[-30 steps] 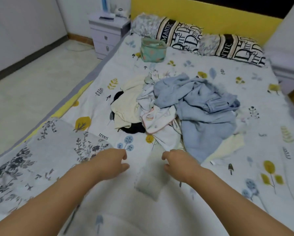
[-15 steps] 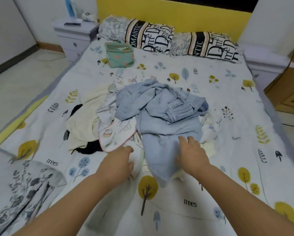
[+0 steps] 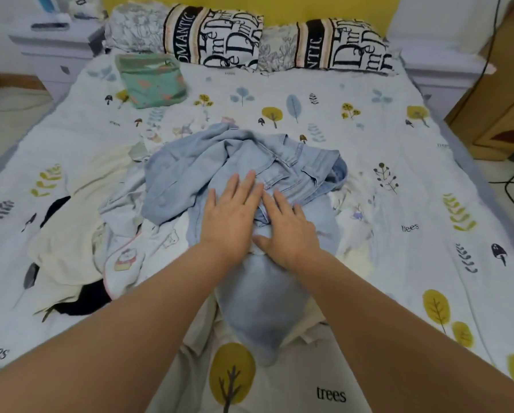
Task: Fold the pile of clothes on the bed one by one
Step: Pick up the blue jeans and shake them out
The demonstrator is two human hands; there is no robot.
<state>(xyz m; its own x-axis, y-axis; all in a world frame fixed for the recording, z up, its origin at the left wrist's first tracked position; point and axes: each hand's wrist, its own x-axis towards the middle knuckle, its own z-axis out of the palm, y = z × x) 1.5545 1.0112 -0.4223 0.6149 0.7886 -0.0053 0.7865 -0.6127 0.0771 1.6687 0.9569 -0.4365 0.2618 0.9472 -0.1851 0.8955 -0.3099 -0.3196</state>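
Observation:
A pile of clothes lies in the middle of the bed (image 3: 398, 204). On top is a crumpled pair of light blue jeans (image 3: 190, 168), one leg running toward me. Beside it to the left lie a cream garment (image 3: 80, 234), a black garment (image 3: 80, 302) and a white printed baby garment (image 3: 124, 257). My left hand (image 3: 230, 216) rests flat on the jeans with fingers straight. My right hand (image 3: 288, 231) lies next to it on the same denim, fingers extended, thumb spread toward the left hand. Neither hand grips the cloth.
A green patterned pouch (image 3: 151, 81) sits near the head of the bed, in front of two lettered pillows (image 3: 220, 34). A nightstand (image 3: 53, 46) stands at the far left, a wooden cabinet (image 3: 500, 108) with cables on the floor at the right.
Both hands moved forward from the near edge of the pile onto the top of the jeans and came close together. The camera shifted closer to the pile.

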